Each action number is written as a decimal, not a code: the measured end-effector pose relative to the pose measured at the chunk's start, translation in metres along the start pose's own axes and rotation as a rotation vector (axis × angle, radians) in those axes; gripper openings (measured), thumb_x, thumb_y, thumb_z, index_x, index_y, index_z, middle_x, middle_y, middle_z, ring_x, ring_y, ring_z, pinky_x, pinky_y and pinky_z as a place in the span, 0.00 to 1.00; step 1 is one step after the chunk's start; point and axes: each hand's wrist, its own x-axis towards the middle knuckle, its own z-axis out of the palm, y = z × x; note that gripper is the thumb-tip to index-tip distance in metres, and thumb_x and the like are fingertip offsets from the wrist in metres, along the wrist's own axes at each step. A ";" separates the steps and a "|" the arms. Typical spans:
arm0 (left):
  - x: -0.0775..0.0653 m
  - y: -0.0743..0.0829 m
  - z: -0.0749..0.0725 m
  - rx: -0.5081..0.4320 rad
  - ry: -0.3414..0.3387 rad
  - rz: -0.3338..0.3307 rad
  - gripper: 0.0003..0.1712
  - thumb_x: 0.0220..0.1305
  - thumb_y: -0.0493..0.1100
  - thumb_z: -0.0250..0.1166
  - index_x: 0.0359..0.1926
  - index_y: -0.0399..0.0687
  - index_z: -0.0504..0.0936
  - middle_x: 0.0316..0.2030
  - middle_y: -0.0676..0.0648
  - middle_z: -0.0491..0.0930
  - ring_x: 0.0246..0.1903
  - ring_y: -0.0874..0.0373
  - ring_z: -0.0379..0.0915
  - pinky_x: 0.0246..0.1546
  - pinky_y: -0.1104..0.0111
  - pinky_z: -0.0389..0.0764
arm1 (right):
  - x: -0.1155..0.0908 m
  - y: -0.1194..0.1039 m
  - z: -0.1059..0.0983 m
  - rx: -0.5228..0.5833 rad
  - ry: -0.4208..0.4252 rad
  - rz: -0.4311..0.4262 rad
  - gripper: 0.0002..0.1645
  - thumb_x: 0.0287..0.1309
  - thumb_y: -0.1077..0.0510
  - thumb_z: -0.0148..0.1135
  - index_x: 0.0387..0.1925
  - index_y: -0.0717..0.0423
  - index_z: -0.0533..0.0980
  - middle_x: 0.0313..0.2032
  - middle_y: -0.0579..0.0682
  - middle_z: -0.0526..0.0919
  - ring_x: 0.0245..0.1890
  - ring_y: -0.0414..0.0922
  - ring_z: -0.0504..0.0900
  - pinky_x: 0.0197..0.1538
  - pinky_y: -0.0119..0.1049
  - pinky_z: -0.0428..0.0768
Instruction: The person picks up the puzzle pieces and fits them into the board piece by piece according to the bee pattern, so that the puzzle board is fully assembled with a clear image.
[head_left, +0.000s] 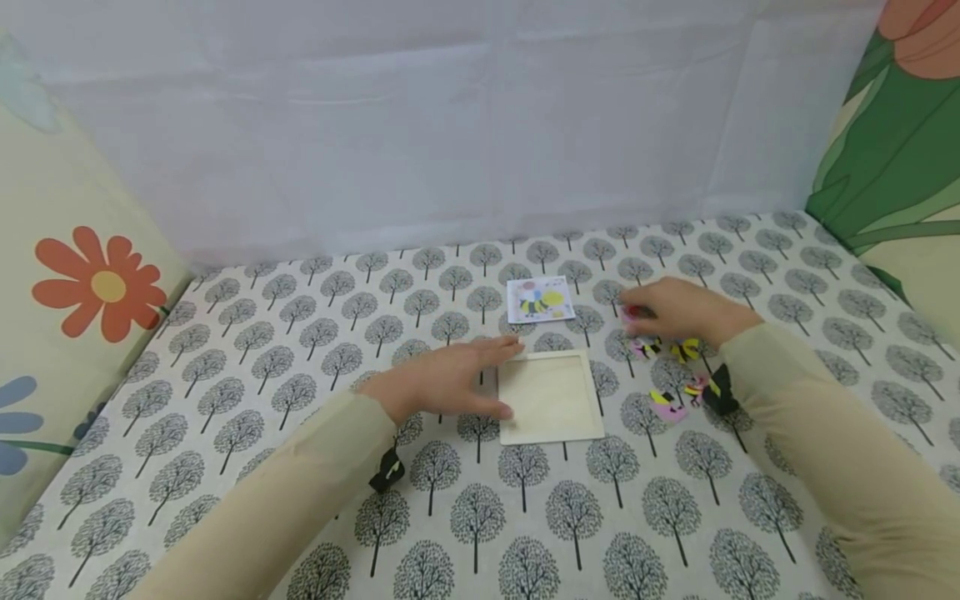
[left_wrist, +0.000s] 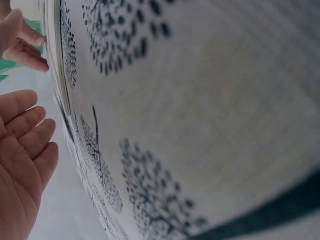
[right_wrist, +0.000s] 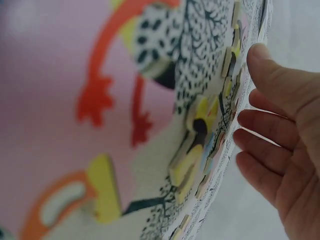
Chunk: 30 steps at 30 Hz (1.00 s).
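Observation:
A shallow, pale square frame tray (head_left: 551, 439) lies on the cloth with nothing in its recess. My left hand (head_left: 450, 379) is at its left edge, fingers extended and thumb spread apart. In the left wrist view its palm shows with no object against it. Farther right, my right hand (head_left: 686, 308) reaches over loose puzzle pieces (head_left: 667, 406) in pink, yellow and black. A pink-red piece (head_left: 637, 312) shows under its fingertips. The right wrist view shows the right hand (right_wrist: 285, 130) with relaxed fingers, thumb apart, beside thick-edged pieces (right_wrist: 187, 165).
Behind the tray lies a small card (head_left: 540, 300) printed with a bee. The table is covered by a white cloth (head_left: 472, 533) with tree prints. A pale sheet (head_left: 450, 125) hangs along the back, with flower-patterned panels (head_left: 97, 283) at the sides.

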 end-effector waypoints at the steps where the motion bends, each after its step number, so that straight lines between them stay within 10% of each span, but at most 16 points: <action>1: 0.000 0.000 0.000 0.004 -0.003 0.000 0.51 0.53 0.63 0.63 0.72 0.52 0.50 0.72 0.49 0.44 0.70 0.49 0.44 0.69 0.58 0.49 | 0.000 0.000 0.000 -0.007 -0.006 0.004 0.24 0.58 0.53 0.60 0.53 0.62 0.73 0.36 0.54 0.82 0.35 0.48 0.79 0.46 0.47 0.79; 9: -0.002 0.000 0.002 0.006 -0.024 0.000 0.57 0.46 0.65 0.67 0.71 0.49 0.51 0.72 0.47 0.45 0.70 0.50 0.43 0.69 0.59 0.48 | -0.001 -0.001 0.000 -0.030 -0.036 0.023 0.27 0.59 0.55 0.59 0.57 0.64 0.70 0.39 0.56 0.82 0.36 0.47 0.80 0.47 0.47 0.79; 18: -0.003 0.000 0.005 0.009 -0.053 -0.030 0.62 0.42 0.66 0.69 0.71 0.46 0.49 0.72 0.46 0.45 0.70 0.51 0.42 0.70 0.59 0.47 | 0.001 -0.005 -0.001 -0.026 -0.040 0.006 0.08 0.59 0.56 0.59 0.26 0.52 0.71 0.19 0.45 0.71 0.21 0.41 0.70 0.29 0.35 0.74; 30: -0.001 0.003 0.009 0.030 -0.079 -0.079 0.63 0.42 0.65 0.69 0.72 0.49 0.46 0.72 0.49 0.40 0.71 0.52 0.40 0.70 0.59 0.46 | 0.005 -0.010 -0.005 -0.017 -0.047 0.041 0.09 0.58 0.56 0.60 0.24 0.51 0.73 0.19 0.45 0.73 0.22 0.41 0.70 0.30 0.35 0.74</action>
